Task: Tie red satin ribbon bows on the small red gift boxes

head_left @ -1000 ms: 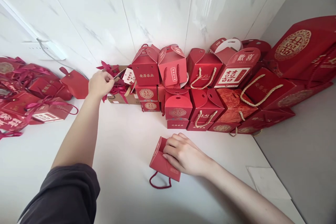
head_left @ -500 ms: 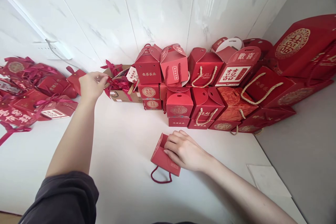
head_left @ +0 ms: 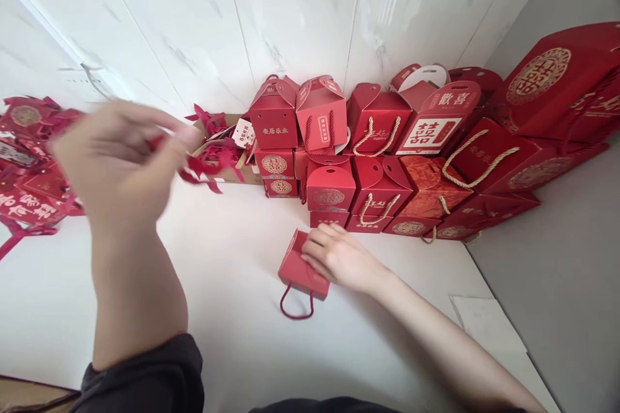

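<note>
Box [head_left: 296, 272], small, red and open at one end, sits near the middle of the worktop [head_left: 232, 258], tilted; whether its base touches the surface cannot be told. Taking this box as the clock's centre, its dark red cord [head_left: 296, 317] loops out at six o'clock. The right hand [head_left: 343, 259] comes in from three o'clock and grips it, the fingers bent over its edge into the opening.

At ten o'clock the left hand [head_left: 126, 168], blurred and raised over the worktop, pinches a red ribbon [head_left: 194, 175] between thumb and fingers, a loose end trailing towards a brown carton [head_left: 250, 173]. That carton stands at eleven o'clock against the tiled wall [head_left: 290, 19], with more ribbons [head_left: 227, 158] and a white tag [head_left: 243, 133] in it.

From twelve round to two o'clock run stacked red boxes [head_left: 380, 187], some with pale twisted cord handles; one box bears a white panel [head_left: 431, 135]. A larger red box [head_left: 557, 87] tops the stack at two o'clock. Beyond the left hand, also near ten o'clock, lies a heap of beribboned boxes [head_left: 29, 187]. Between three and four o'clock, a pale sheet [head_left: 479, 316] lies flat.
</note>
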### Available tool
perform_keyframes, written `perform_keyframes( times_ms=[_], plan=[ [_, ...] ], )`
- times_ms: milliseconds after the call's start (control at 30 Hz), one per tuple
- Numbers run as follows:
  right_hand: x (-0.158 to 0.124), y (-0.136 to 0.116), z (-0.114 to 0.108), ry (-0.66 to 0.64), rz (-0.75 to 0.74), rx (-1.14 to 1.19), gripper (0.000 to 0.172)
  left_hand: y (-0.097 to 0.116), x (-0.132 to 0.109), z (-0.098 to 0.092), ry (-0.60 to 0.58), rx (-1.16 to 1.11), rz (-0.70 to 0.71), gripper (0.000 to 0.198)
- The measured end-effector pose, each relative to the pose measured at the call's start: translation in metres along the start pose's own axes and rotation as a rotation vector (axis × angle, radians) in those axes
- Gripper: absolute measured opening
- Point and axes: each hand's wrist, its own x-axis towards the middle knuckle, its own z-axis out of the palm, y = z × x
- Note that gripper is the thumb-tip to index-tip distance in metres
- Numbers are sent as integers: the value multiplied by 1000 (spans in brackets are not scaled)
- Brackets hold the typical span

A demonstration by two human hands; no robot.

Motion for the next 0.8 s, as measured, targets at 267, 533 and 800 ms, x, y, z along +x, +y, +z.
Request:
perform_keyframes(
  times_ms=[267,533,800],
  plan=[
    [24,-24,-50,312,170,746,15,31,-58,17,-508,-107,-210,20],
    [22,-38,-47,200,286,1005,18,32,-74,15,-703,-261,-336,15],
    [4,-20,-61,38,284,1463,18,25,-71,26,-884,-120,-372,22]
  ],
)
